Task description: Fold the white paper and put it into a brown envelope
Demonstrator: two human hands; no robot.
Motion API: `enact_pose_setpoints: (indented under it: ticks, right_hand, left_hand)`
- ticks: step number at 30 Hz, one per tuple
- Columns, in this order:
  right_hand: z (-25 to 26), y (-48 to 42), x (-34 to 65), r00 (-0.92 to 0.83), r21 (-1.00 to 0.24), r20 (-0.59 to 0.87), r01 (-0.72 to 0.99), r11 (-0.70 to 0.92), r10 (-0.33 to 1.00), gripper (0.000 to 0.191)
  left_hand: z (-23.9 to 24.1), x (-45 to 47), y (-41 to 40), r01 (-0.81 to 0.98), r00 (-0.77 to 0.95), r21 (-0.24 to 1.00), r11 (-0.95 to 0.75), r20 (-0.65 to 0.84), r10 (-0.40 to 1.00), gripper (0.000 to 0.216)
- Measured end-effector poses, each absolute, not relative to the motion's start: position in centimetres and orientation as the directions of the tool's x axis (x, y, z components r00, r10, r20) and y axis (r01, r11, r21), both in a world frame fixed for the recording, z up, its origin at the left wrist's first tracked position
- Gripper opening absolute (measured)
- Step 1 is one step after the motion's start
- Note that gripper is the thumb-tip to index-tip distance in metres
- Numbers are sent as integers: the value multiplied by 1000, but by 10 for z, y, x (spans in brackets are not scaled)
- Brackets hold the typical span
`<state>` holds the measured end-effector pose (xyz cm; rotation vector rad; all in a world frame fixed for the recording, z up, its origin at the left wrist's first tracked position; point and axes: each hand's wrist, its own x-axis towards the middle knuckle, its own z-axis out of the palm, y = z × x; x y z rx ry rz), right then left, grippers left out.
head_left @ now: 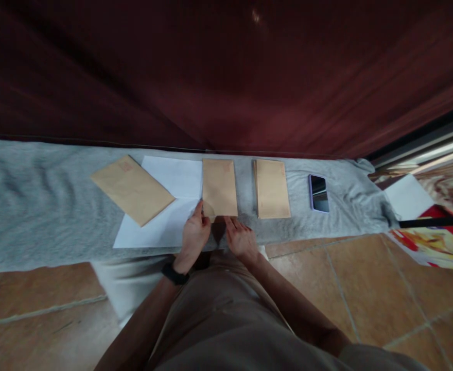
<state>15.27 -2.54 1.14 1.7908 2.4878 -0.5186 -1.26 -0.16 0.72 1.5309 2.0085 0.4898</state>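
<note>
A brown paper envelope [219, 185] lies flat on the grey cloth right in front of me, its short lower edge toward my body. At its lower left corner, my left hand [196, 234] is closed, gripping the envelope between thumb and forefinger. My right hand [242, 239] is at the lower right of the same edge, its fingers bent and closed on the paper there; the fingertips are partly hidden. White paper sheets [149, 224] lie to the left, slightly under the envelope's side. Another brown envelope [134, 190] rests at a slant on top of them.
To the right lies a small stack of brown envelopes [273, 188], then a phone [319, 193] in a purple case. A grey cloth [37, 206] covers the narrow surface. Behind it hangs a dark red curtain [226, 77]. A red and yellow printed box [435, 242] stands far right.
</note>
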Motion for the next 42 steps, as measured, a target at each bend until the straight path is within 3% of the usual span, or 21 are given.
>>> enact_pose_setpoints:
  ticks: [5,16,25,30,33,37,40,42]
  right_hand:
    - [16,-23,148,-303,-191,-297,948,254,906,50]
    - [17,-22,151,-329,-206,-308,939,274,893,51]
    - [15,-23,152,-314,-228,-279,940,255,907,50]
    - [13,-24,152,-299,-234,-261,942,240,918,49]
    - [13,-24,153,-301,-247,-246,939,240,922,48]
    - [12,-23,154,-287,-242,-254,943,227,923,47]
    - [11,-23,154,-294,-245,-259,942,231,920,47]
    - [11,-23,155,-300,-246,-262,940,237,917,47]
  left_hand:
    - [10,-10,0,772,-205,555,310,-244,948,61]
    - [4,-6,-4,819,-201,505,272,-192,961,48]
    - [4,-5,-5,861,-208,426,278,-205,956,50]
    - [7,-4,-5,843,-206,459,280,-206,957,52]
    - [8,-6,-8,793,-190,545,272,-204,960,58]
    - [9,-9,-28,780,-171,608,148,-20,985,56]
    - [7,-13,-48,863,-8,501,-59,130,991,39]
    - [3,-15,-57,893,120,415,-173,151,981,37]
